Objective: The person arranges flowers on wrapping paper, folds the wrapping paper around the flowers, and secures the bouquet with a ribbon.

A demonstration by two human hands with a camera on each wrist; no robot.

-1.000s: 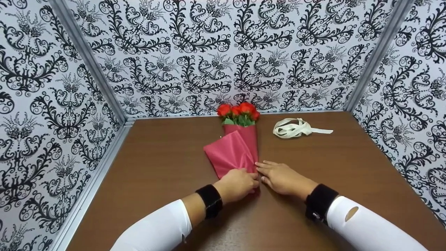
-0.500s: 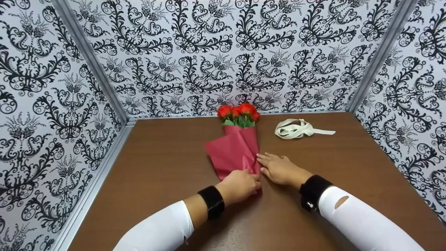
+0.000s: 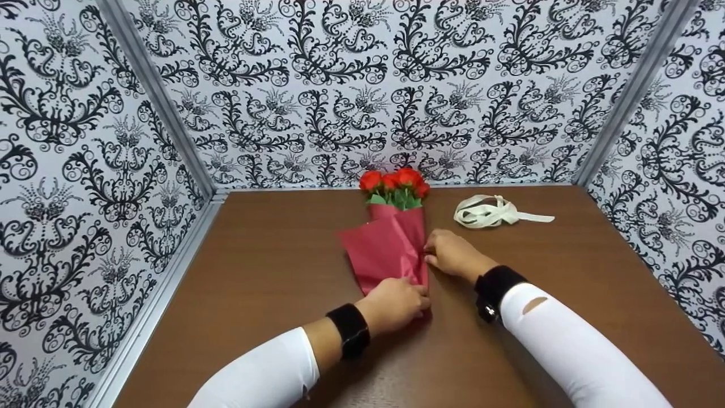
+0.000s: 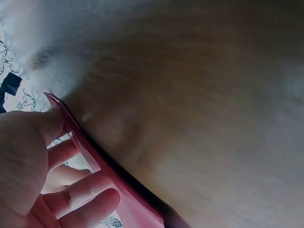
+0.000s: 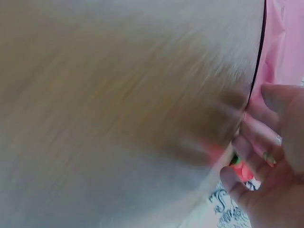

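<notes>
A bouquet of red roses (image 3: 395, 181) with green leaves lies on the brown table, wrapped in red wrapping paper (image 3: 376, 249). One corner of the paper spreads out to the left. My left hand (image 3: 395, 303) grips the lower right part of the wrap, fingers bent over its edge. In the left wrist view, the fingers (image 4: 92, 209) lie against the folded red sheet. Higher up the right side, my right hand (image 3: 453, 255) has its fingertips at the paper's edge. The right wrist view shows its thumb (image 5: 275, 97) by the pink-looking paper, the other fingers loosely bent and spread.
A loosely coiled cream ribbon (image 3: 487, 212) lies right of the bouquet, its tail pointing right. Patterned black-and-white walls (image 3: 351, 102) with grey metal rails enclose the brown table (image 3: 272, 249) at the back and sides.
My right hand has slid up along the paper's right edge, and its straight fingers have bent. My left hand stays at the lower wrap. The view has shifted slightly.
</notes>
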